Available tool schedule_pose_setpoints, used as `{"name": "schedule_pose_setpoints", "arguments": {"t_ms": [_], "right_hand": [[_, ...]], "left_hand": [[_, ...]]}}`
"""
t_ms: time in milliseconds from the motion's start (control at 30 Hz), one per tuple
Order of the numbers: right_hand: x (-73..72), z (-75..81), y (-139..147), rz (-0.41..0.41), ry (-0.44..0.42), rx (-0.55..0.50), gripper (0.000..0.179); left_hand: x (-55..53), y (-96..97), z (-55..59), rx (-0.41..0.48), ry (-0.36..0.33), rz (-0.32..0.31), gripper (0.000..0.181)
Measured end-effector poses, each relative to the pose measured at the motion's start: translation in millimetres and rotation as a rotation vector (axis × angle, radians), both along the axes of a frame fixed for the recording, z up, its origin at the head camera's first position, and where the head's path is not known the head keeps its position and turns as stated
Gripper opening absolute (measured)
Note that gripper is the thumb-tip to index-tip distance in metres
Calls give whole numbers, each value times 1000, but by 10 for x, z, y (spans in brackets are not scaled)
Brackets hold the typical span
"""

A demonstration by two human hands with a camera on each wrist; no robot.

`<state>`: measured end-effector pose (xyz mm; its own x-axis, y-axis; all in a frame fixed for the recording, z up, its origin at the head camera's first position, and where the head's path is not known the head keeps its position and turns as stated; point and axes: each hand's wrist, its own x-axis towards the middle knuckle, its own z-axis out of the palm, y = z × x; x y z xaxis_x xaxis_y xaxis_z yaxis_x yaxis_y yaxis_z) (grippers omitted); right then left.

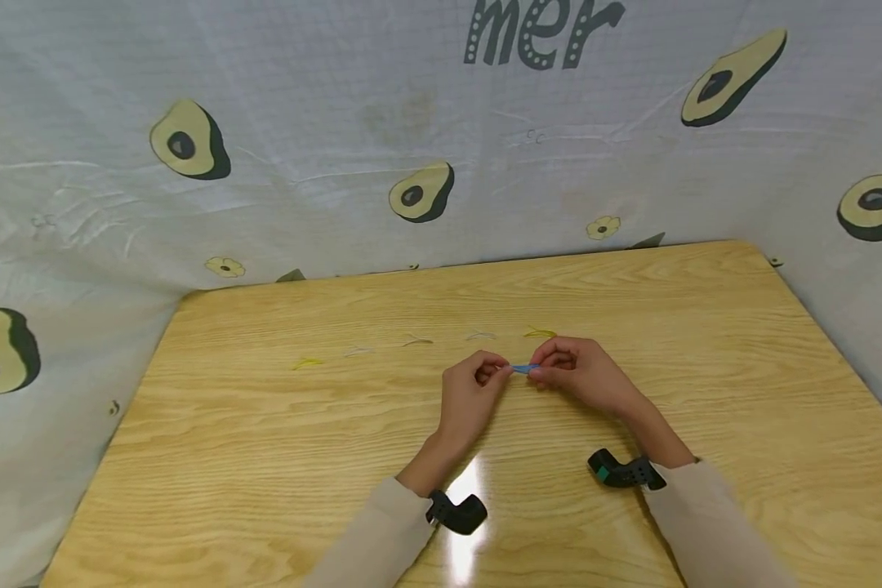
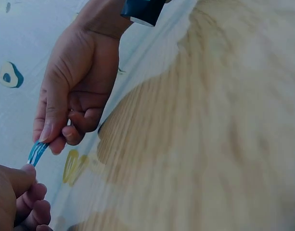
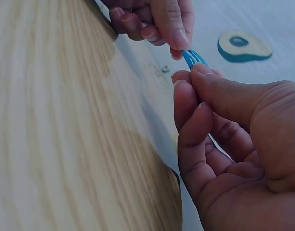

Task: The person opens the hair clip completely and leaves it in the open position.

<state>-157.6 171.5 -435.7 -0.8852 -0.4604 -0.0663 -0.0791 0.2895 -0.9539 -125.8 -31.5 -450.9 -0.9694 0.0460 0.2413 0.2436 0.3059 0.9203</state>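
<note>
Between my two hands, just above the wooden table, is a small blue snap hair clip (image 1: 524,369). My left hand (image 1: 470,400) pinches its left end between thumb and forefinger. The thumb and forefinger of my right hand (image 1: 584,376) pinch the other end. In the left wrist view the blue hair clip (image 2: 37,153) shows narrow slots along its length, both ends covered by fingertips. From the right wrist the same blue clip (image 3: 194,58) appears slightly bent or parted into strips. Just beyond my right fingertips lies a yellow hair clip (image 1: 540,332).
Left of the yellow clip, a spaced row continues along the table (image 1: 265,457): a whitish clip (image 1: 481,335), a brownish clip (image 1: 416,340), another whitish clip (image 1: 359,351) and a second yellow clip (image 1: 308,363). A white avocado-print sheet (image 1: 301,82) hangs behind the table.
</note>
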Motion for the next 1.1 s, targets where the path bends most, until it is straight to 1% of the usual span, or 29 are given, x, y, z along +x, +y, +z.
{"name": "schedule_pose_setpoints", "arguments": {"t_ms": [167,333,467,533,600,733,800,833,867,933,1067,1100], "right_hand": [[33,-5,-117,28,1,-10,13],[78,-12,-244,55,-23,-34,13],[119,-13,-331,73,-38,-48,15],[137,-21,-373,87,-42,-54,15],[158,-23,-414,98,-48,-57,16],[204,-22,-495,107,-53,-67,16],[230,-16,-535,105,-55,-68,16],[245,-20,-553,103,-51,-64,16],[260,-23,-571,100,-47,-58,16],[285,-36,-598,94,-35,-39,15],[325,-55,-637,82,3,-16,13],[336,-60,-644,83,14,-12,13]], "left_hand": [[64,-162,1,-18,-9,-9,8],[165,-307,16,-33,-22,-15,7],[239,-404,21,-25,-20,-20,7],[274,-448,41,-23,-25,-26,6],[317,-484,112,-24,-33,-31,6],[407,-543,329,-36,-46,-46,6],[442,-572,406,-45,-42,-49,6],[452,-589,407,-50,-39,-48,6],[456,-607,380,-56,-36,-46,7],[460,-643,294,-65,-21,-37,7],[469,-709,97,-87,26,-41,6],[477,-723,71,-93,36,-45,5]]}}
